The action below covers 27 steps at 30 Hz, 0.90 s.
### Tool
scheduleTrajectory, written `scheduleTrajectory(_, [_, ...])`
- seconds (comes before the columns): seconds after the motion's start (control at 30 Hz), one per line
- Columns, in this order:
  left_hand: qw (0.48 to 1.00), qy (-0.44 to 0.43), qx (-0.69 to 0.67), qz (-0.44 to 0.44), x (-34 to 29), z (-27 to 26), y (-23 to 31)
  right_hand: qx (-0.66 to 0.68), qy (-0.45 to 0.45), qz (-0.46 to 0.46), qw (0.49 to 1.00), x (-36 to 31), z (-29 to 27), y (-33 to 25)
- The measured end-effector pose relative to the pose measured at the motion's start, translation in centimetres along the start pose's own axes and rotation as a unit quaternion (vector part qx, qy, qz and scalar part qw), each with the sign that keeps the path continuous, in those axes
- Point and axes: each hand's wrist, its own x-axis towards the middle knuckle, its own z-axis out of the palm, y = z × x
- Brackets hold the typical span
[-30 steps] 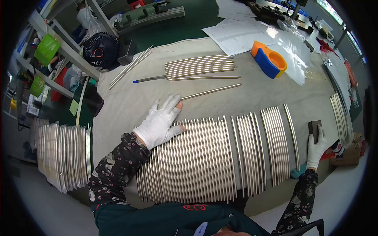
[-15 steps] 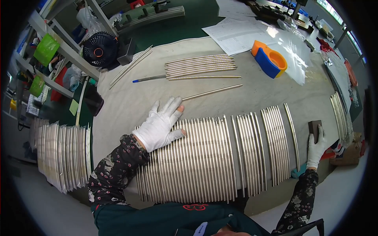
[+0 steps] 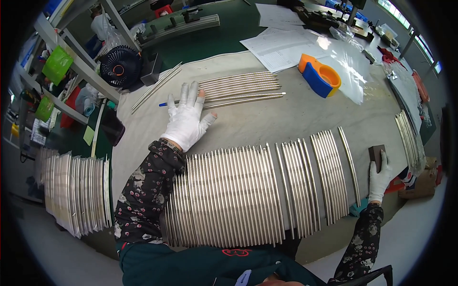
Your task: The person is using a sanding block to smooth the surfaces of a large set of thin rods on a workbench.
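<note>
Several slim metallic rods (image 3: 241, 85) by splayed left grip (image 3: 185, 119), boxy block (image 3: 376, 152) in right grip (image 3: 380, 178)

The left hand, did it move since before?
Yes, the left hand moved forward, away from the wide row of metal rods and closer to the black fan.

Glare on plastic (image 3: 352, 78), curved edges, seemingly soft

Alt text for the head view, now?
A white-gloved left hand is spread at the left end of a small group of metal rods on a pale work surface; the right hand grips a dark block. A longer row of rods lies nearest the person.
</note>
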Motion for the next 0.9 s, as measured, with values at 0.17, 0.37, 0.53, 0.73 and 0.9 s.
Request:
scheduleTrajectory(0.17, [0.996,-0.075,-0.003,0.044,-0.5,0.2,1.0,-0.004,0.003,0.009,1.0,-0.2,-0.3,0.3])
scheduleTrajectory(0.37, [0.985,-0.164,-0.004,0.055,-0.1,0.4,1.3,0.009,0.002,0.002,1.0,0.0,-0.1,0.2])
scheduleTrajectory(0.53, [0.985,-0.168,0.007,0.044,0.8,0.9,1.5,0.005,0.003,0.001,1.0,-0.2,0.1,0.6])
scheduleTrajectory(0.73, [0.986,-0.163,0.0,0.03,1.3,0.9,1.6,0.009,0.003,-0.001,1.0,-0.1,0.1,0.4])
scheduleTrajectory(0.9, [0.985,-0.17,0.011,0.026,1.6,1.0,1.5,0.015,0.004,-0.002,1.0,-0.1,0.1,0.4])
